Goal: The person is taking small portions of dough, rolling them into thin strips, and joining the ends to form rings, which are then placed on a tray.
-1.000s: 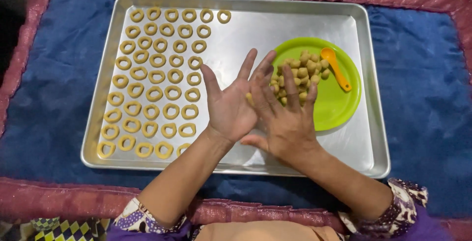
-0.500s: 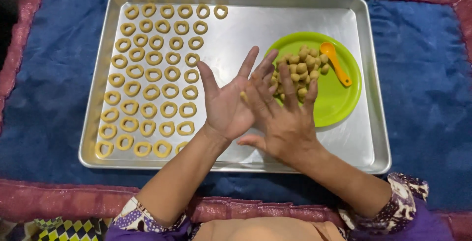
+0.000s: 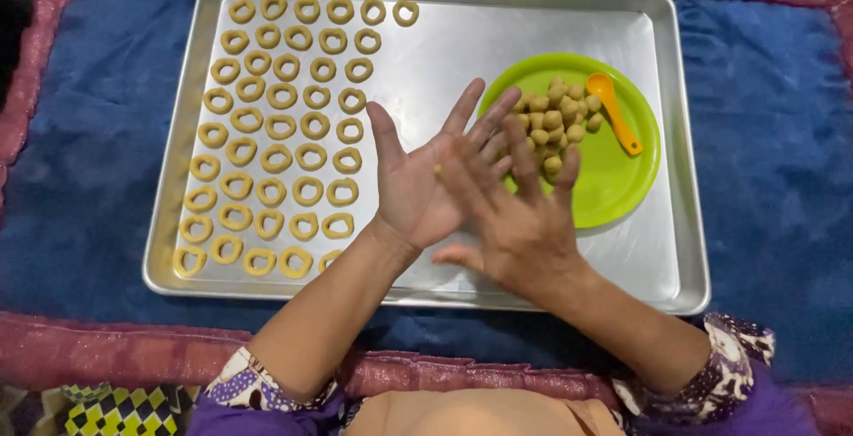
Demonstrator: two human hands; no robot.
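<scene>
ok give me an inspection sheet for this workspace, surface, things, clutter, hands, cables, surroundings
surface: metal baking tray on a blue cloth with a red-pink border.
job's things: rows of dough rings on the tray's left half; green plate on its right, holding small dough pieces and an orange spoon.
clutter: nothing seen.
hands: left hand palm up, right hand laid across it, fingers spread; a bit of dough seems to show between the palms, too hidden to be sure.
cables: nothing seen.
surroundings: patterned sleeves; chequered fabric at bottom left.
</scene>
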